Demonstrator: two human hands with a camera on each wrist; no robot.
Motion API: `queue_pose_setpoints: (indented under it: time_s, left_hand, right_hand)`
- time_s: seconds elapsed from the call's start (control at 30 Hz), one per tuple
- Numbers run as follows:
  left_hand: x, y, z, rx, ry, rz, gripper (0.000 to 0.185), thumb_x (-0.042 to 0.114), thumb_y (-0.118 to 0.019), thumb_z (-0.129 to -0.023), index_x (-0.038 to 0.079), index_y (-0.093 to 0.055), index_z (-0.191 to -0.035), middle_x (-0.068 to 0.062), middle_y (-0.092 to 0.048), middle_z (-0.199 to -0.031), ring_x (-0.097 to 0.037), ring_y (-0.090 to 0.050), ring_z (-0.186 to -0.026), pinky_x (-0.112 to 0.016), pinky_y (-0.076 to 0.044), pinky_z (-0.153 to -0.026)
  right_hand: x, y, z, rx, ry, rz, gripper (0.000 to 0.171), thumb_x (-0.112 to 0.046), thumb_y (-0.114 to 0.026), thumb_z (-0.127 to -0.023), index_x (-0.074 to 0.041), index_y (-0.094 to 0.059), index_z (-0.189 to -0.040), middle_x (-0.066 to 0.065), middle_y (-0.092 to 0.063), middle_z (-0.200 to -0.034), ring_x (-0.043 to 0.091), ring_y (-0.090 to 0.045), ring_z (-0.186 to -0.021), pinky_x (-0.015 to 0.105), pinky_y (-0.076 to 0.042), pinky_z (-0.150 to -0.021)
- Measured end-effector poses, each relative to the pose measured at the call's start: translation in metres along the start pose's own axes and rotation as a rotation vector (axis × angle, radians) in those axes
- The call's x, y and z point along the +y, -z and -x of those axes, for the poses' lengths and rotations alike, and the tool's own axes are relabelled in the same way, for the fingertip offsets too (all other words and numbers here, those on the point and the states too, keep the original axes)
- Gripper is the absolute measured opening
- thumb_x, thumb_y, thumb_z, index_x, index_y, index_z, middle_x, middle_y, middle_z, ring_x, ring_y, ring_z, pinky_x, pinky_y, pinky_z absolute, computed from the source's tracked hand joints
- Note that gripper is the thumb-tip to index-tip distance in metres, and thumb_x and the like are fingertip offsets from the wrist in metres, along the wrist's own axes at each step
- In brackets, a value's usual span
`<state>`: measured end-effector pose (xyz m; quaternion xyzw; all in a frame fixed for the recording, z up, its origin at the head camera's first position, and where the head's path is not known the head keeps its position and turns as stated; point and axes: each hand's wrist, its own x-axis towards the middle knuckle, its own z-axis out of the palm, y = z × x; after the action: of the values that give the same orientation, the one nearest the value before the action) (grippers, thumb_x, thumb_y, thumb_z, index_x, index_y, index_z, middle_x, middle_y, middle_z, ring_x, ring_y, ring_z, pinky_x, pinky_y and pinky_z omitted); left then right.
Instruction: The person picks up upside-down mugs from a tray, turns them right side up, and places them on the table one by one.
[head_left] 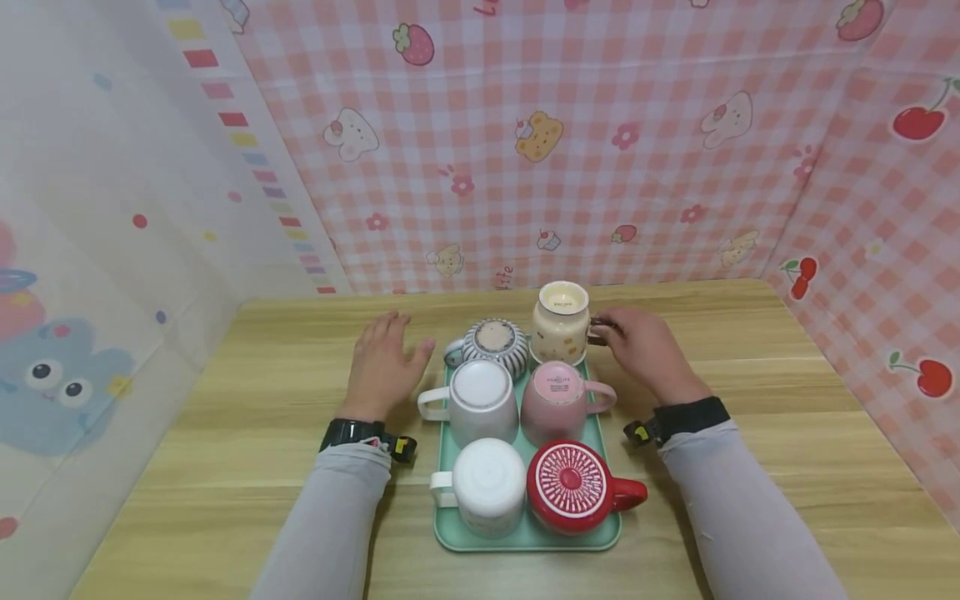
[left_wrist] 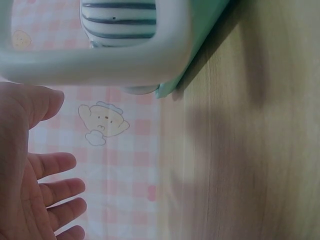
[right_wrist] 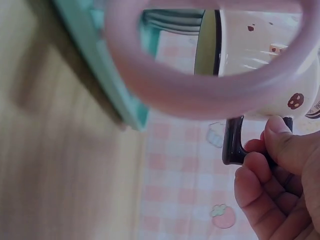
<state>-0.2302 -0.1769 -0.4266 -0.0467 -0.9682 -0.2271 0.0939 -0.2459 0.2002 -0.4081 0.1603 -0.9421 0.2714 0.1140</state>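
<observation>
Ceramic cream mug (head_left: 559, 325) (rigid, breakable, glazed-slick) sits just left of right hand (head_left: 645, 350), whose fingers pinch its dark handle (right_wrist: 232, 142); left hand (head_left: 382, 367) lies relaxed, holding nothing.

a wooden table (head_left: 750, 400) is enclosed on three sides by patterned sheets. a pink checked backdrop (head_left: 600, 150), printed with strawberries, bears and cherries, is seen behind and to the right; a pale sheet (head_left: 90, 275) with a blue cartoon animal and coloured stripes is hung on the left. a white mug (head_left: 480, 400) and a pink mug (head_left: 558, 402) are set upside down in the middle row of a mint green tray (head_left: 525, 537). nearest the camera, another white mug (head_left: 487, 483) and a red mug (head_left: 573, 485) are likewise turned over.
</observation>
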Motion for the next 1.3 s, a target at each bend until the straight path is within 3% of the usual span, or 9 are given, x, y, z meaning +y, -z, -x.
queue_pose_setpoints:
  time_s: [0.17,0.53,0.67,0.9,1.1,1.3]
  left_hand:
    - [0.0,0.001,0.0,-0.007,0.002,-0.003,0.069,0.052,-0.051,-0.105,0.004,-0.043,-0.154,-0.023,-0.036,-0.164,-0.043,-0.03,-0.154,-0.061,-0.023,-0.126]
    - [0.0,0.001,0.0,-0.002,0.004,-0.004,0.068,0.05,-0.053,-0.105,0.004,-0.044,-0.153,-0.023,-0.037,-0.164,-0.042,-0.031,-0.153,-0.06,-0.023,-0.127]
    - [0.0,0.001,0.0,-0.004,0.011,-0.007,0.067,0.05,-0.053,-0.105,0.004,-0.044,-0.153,-0.022,-0.036,-0.164,-0.042,-0.031,-0.154,-0.06,-0.022,-0.127]
    - [0.0,0.001,0.0,-0.009,0.018,-0.012,0.068,0.05,-0.053,-0.105,0.004,-0.044,-0.154,-0.021,-0.036,-0.165,-0.041,-0.03,-0.154,-0.06,-0.022,-0.127]
    - [-0.001,0.001,0.0,-0.004,0.02,-0.019,0.067,0.051,-0.052,-0.105,0.004,-0.044,-0.153,-0.021,-0.037,-0.164,-0.041,-0.031,-0.154,-0.059,-0.023,-0.127]
    - [-0.001,0.001,0.0,-0.003,0.013,-0.012,0.067,0.05,-0.052,-0.105,0.004,-0.045,-0.153,-0.021,-0.038,-0.163,-0.041,-0.032,-0.153,-0.06,-0.023,-0.127]
  right_hand:
    - [-0.01,0.007,0.0,0.028,-0.01,-0.024,0.023,-0.017,-0.062,-0.105,-0.002,-0.072,-0.119,0.018,-0.075,-0.11,0.033,-0.073,-0.097,0.051,-0.059,-0.081]
    - [-0.035,0.02,0.002,0.055,-0.017,-0.111,0.021,-0.019,-0.063,-0.105,-0.004,-0.073,-0.115,0.016,-0.076,-0.107,0.032,-0.073,-0.098,0.051,-0.058,-0.084]
    - [-0.046,0.024,0.003,0.025,-0.049,-0.206,0.021,-0.02,-0.063,-0.105,-0.006,-0.073,-0.117,0.013,-0.077,-0.107,0.027,-0.073,-0.093,0.044,-0.06,-0.08]
    - [-0.064,0.023,0.002,-0.017,-0.088,-0.358,0.018,-0.018,-0.066,-0.103,-0.006,-0.074,-0.114,0.012,-0.073,-0.091,0.019,-0.063,-0.074,0.027,-0.053,-0.067]
    - [-0.074,0.016,-0.001,-0.076,-0.091,-0.57,0.018,-0.015,-0.065,-0.103,0.0,-0.073,-0.111,0.012,-0.068,-0.084,0.014,-0.06,-0.067,0.027,-0.053,-0.067]
    - [-0.075,0.012,-0.004,-0.159,-0.149,-0.747,0.024,-0.016,-0.061,-0.105,0.004,-0.069,-0.116,0.002,-0.064,-0.084,0.01,-0.059,-0.068,0.026,-0.053,-0.069]
